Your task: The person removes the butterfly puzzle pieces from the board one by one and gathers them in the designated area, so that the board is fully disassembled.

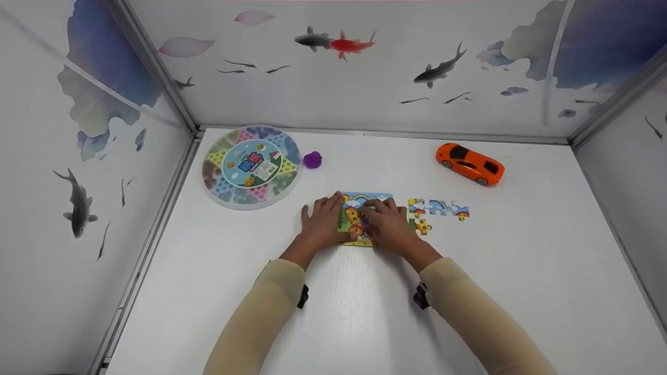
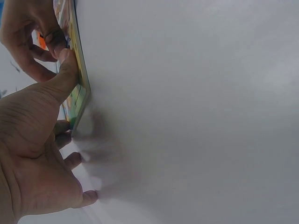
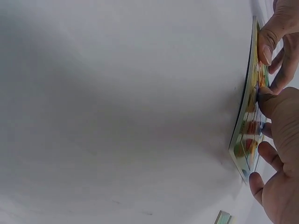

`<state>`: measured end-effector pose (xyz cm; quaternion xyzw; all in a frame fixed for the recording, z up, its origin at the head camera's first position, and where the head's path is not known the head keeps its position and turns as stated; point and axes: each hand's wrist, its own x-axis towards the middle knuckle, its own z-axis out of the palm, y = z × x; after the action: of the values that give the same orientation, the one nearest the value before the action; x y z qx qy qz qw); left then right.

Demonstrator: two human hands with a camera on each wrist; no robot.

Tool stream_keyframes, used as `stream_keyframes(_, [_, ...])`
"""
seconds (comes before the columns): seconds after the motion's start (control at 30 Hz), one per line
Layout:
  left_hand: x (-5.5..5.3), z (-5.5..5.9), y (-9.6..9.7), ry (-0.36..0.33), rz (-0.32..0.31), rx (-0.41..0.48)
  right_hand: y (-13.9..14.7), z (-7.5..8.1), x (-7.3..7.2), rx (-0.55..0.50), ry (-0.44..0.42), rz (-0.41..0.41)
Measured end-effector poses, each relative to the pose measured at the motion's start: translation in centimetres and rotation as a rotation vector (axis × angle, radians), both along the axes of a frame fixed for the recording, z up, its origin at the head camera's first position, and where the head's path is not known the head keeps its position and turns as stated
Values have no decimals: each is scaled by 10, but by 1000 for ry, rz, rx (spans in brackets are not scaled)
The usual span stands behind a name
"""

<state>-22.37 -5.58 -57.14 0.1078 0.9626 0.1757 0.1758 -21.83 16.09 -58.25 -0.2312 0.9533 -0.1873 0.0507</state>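
Observation:
A colourful jigsaw puzzle board (image 1: 359,242) lies on the white table, its picture showing a rainbow and yellow and orange figures. My left hand (image 1: 324,223) holds the board at its left side, thumb on top near the front edge, fingers along the side edge. Over the right part, my right hand (image 1: 391,225) has its curled thumb and fingers pinched down on a puzzle piece (image 2: 68,43), which is mostly hidden by them. Right of the board lie loose pieces: a rainbow piece (image 1: 437,207), a piece with a round tab (image 1: 460,209), and a green and yellow one (image 1: 423,226).
At the back left lies a round, flat, colourful case (image 1: 252,200), with a small purple object (image 1: 312,160) beside it. An orange toy car (image 1: 470,164) stands at the back right. Walls printed with fish (image 1: 351,46) enclose the table's back and sides.

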Motion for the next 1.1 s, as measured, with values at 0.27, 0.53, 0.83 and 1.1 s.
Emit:
stream_keyframes(0.27, [1,0,0,13,-8,-7,-1,-1,1,-31,38,35])
stream_keyframes(0.53, [0,0,0,12,2,-7,-6,-1,1,34,39,11])
stream_keyframes(0.83, [-1,-2,0,1,4,-8,-10,3,4,46,23,-4])
stream_keyframes(1.1, [0,-1,0,5,-7,-3,-9,3,5,37,43,20])
